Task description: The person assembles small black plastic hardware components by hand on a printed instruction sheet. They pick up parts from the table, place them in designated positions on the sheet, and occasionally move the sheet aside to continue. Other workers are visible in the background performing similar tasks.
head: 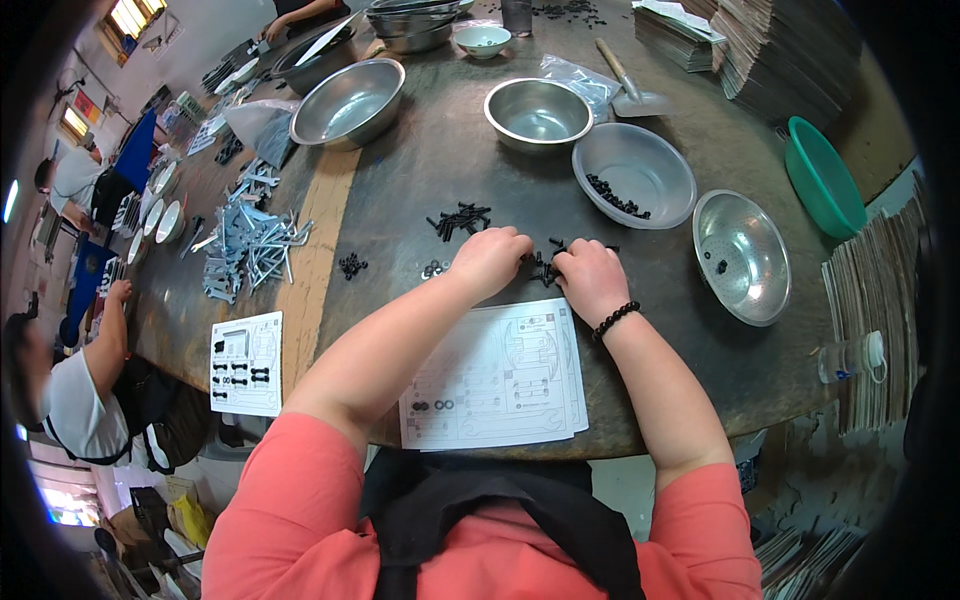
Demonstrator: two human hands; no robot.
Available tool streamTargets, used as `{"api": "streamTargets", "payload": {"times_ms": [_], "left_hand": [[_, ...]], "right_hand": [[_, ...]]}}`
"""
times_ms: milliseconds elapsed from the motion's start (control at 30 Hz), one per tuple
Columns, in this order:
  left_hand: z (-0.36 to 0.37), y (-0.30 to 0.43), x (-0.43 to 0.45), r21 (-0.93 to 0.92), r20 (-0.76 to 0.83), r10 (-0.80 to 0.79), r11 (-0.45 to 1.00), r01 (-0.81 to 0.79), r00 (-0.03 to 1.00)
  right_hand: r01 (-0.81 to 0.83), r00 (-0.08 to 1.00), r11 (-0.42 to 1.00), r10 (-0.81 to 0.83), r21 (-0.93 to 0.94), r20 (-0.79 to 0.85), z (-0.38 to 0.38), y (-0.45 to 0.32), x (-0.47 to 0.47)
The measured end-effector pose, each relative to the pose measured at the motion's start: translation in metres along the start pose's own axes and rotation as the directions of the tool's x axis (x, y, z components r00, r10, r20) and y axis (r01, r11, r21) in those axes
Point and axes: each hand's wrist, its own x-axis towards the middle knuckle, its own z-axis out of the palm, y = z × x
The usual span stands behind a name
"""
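Note:
My left hand [493,259] hovers over the table with its fingers curled beside a small pile of black bolts [543,270]. From the other side, my right hand [595,274] bends its fingers over the same pile; dark pieces show at its fingertips. What either hand grips is hidden. Another heap of black bolts [459,219] lies beyond my left hand. Silver rings [435,268] and small black nuts or rings [352,265] form two groups to the left. Below my hands, printed sheets [487,375] with line drawings carry a few small black pieces or pictures of them.
Metal bowls [538,116], a clear plastic bowl [634,176] with black pieces and a perforated metal bowl [742,259] stand around the far and right side. Left are flat metal wrenches and hex keys [251,240] and a sheet [246,364]. Co-workers sit at left.

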Motion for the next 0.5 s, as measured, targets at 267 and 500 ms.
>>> {"api": "streamTargets", "payload": {"times_ms": [267,500], "left_hand": [[-0.01,0.011,-0.008,0.084,-0.045,-0.146,0.985,0.15,0.988],[-0.049,0.039,-0.094,-0.203,0.098,-0.037,0.978,0.057,0.994]], "right_hand": [[-0.015,0.996,0.999,0.019,-0.039,0.086,0.0,-0.009,0.008],[-0.122,0.992,0.991,0.123,-0.05,0.027,0.0,-0.008,0.0]]}}
